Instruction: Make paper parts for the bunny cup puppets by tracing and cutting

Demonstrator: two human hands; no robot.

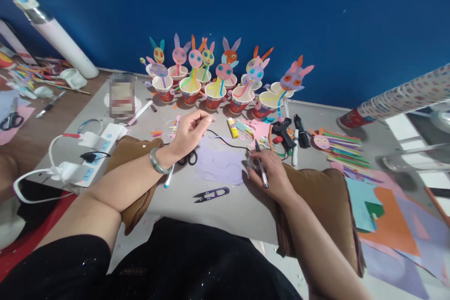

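Observation:
My left hand point(191, 132) hovers over the work surface with thumb and fingers pinched together; whatever is between the fingertips, if anything, is too small to tell. My right hand point(276, 173) rests on the table, fingers round a pen point(260, 165) that points up and away. Between the hands lies a sheet of lilac paper point(218, 168) with drawn curved outlines. Thread snips point(211, 194) lie just in front of it. Black-handled scissors point(191, 158) sit partly hidden behind my left wrist, near a blue-tipped marker point(169, 176).
Several paper cups point(190, 93) bearing paper rabbit heads line the blue wall. A glue stick point(232, 128), a glue gun point(283, 133) and its black cord lie centrally. Brown cushions point(316, 201) flank me. A power strip point(101, 154) stands left; stacked cups point(397, 98) and coloured paper point(393, 215) lie right.

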